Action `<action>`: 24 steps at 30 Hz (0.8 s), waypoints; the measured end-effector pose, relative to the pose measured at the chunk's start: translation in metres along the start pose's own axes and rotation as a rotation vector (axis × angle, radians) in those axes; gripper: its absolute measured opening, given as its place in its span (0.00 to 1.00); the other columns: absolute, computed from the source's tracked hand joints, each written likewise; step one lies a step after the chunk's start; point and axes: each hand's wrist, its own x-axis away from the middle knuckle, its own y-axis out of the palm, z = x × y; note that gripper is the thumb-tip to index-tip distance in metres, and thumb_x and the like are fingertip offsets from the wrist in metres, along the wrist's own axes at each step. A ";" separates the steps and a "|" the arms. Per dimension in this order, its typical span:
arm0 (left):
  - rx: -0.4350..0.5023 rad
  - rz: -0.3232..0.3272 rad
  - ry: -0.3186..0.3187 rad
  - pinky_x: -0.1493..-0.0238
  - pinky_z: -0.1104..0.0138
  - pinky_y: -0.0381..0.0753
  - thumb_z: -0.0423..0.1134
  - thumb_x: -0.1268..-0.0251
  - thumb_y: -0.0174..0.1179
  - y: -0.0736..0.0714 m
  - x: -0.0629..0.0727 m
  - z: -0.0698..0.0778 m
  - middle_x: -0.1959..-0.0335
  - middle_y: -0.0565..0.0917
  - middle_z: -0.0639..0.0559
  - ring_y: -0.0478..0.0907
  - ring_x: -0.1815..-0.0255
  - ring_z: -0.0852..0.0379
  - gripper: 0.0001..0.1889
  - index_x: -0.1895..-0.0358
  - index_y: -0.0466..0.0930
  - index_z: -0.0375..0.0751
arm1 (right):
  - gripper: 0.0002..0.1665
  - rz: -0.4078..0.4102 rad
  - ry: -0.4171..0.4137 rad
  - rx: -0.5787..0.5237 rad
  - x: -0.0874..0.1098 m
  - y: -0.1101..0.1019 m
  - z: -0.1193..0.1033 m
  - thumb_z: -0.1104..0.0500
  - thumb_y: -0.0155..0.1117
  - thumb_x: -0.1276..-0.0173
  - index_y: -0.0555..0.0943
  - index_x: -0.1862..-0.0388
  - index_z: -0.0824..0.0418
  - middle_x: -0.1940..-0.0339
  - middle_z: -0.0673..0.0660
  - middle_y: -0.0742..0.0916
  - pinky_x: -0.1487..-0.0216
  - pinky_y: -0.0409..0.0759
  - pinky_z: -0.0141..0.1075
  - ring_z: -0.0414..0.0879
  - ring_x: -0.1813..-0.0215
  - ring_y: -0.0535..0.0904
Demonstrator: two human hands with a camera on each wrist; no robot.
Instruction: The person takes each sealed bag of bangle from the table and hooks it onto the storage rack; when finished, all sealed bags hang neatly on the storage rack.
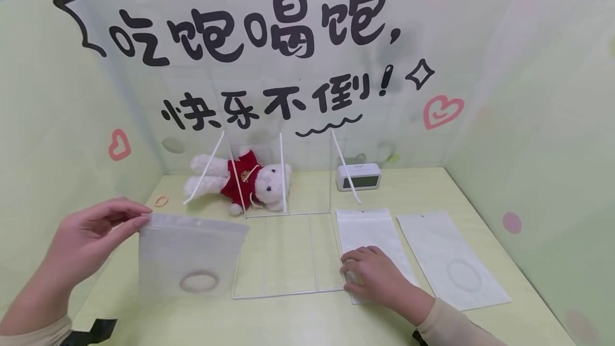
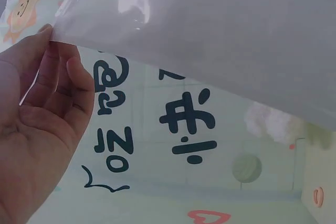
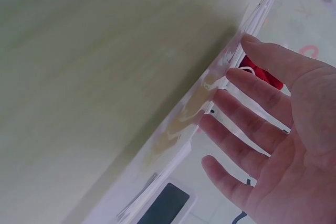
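My left hand (image 1: 91, 242) pinches the top left corner of a frosted zip bag (image 1: 168, 247) between thumb and fingers. The bag hangs tilted over the table, and a brownish ring (image 1: 199, 281) shows through its lower part. In the left wrist view, the raised bag (image 2: 220, 30) spans the top. My right hand (image 1: 377, 279) is over a second frosted bag (image 1: 365, 228) lying flat, its fingertips touching the left edge. Seen from the right wrist, the fingers (image 3: 252, 127) are spread and lightly bent. A third bag (image 1: 427, 234) lies to the right, with a pale ring (image 1: 464, 275) inside.
A white wire rack (image 1: 282, 175) stands in the middle of the table (image 1: 269, 322), its upright rods rising at the back. Behind it lies a white plush toy (image 1: 245, 183) in red. A white digital clock (image 1: 359, 177) sits back right, and a small orange ring (image 1: 161, 202) back left.
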 end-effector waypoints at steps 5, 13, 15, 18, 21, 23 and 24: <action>0.050 -0.053 0.105 0.55 0.76 0.81 0.06 0.49 0.60 0.001 -0.009 0.009 0.58 0.89 0.42 0.84 0.59 0.57 0.15 0.56 0.81 0.16 | 0.14 -0.010 0.010 0.001 -0.001 0.000 0.000 0.47 0.79 0.45 0.89 0.60 0.48 0.49 0.46 0.90 0.42 0.80 0.47 0.46 0.46 0.84; 0.128 -0.055 0.226 0.50 0.75 0.82 0.11 0.44 0.64 0.005 -0.027 0.036 0.59 0.90 0.40 0.85 0.57 0.55 0.09 0.60 0.80 0.11 | 0.15 0.009 -0.003 0.001 -0.001 0.002 0.000 0.47 0.79 0.45 0.89 0.61 0.48 0.50 0.46 0.90 0.41 0.79 0.47 0.46 0.46 0.84; 0.156 -0.035 0.233 0.51 0.75 0.83 0.11 0.44 0.64 0.006 -0.030 0.042 0.60 0.90 0.39 0.86 0.57 0.54 0.08 0.60 0.80 0.10 | 0.15 0.008 -0.004 0.000 -0.001 0.001 0.000 0.47 0.79 0.45 0.89 0.60 0.48 0.49 0.46 0.90 0.41 0.79 0.47 0.46 0.45 0.84; 0.191 0.004 0.224 0.54 0.74 0.83 0.09 0.46 0.63 0.006 -0.032 0.047 0.60 0.90 0.38 0.86 0.58 0.53 0.08 0.61 0.79 0.09 | 0.15 -0.001 -0.002 -0.002 -0.001 0.001 0.001 0.47 0.79 0.45 0.89 0.60 0.49 0.49 0.47 0.89 0.41 0.79 0.47 0.47 0.45 0.84; 0.207 0.042 0.210 0.58 0.75 0.83 0.08 0.47 0.63 0.006 -0.033 0.050 0.61 0.90 0.38 0.86 0.59 0.53 0.09 0.61 0.79 0.08 | 0.15 -0.002 -0.002 -0.002 0.000 0.000 0.001 0.47 0.79 0.45 0.89 0.60 0.49 0.49 0.47 0.89 0.41 0.79 0.47 0.47 0.45 0.84; 0.197 0.065 0.207 0.61 0.76 0.83 0.08 0.48 0.63 0.006 -0.035 0.051 0.61 0.90 0.38 0.86 0.61 0.54 0.09 0.61 0.79 0.08 | 0.15 0.001 -0.003 -0.006 0.000 0.000 0.001 0.47 0.79 0.45 0.89 0.60 0.49 0.49 0.47 0.90 0.41 0.80 0.47 0.47 0.45 0.84; 0.187 0.074 0.203 0.62 0.76 0.83 0.08 0.48 0.63 0.006 -0.035 0.052 0.61 0.90 0.39 0.85 0.62 0.54 0.09 0.61 0.79 0.09 | 0.15 0.001 -0.002 -0.009 0.000 0.000 0.001 0.48 0.79 0.45 0.89 0.60 0.49 0.49 0.47 0.90 0.42 0.80 0.47 0.47 0.45 0.84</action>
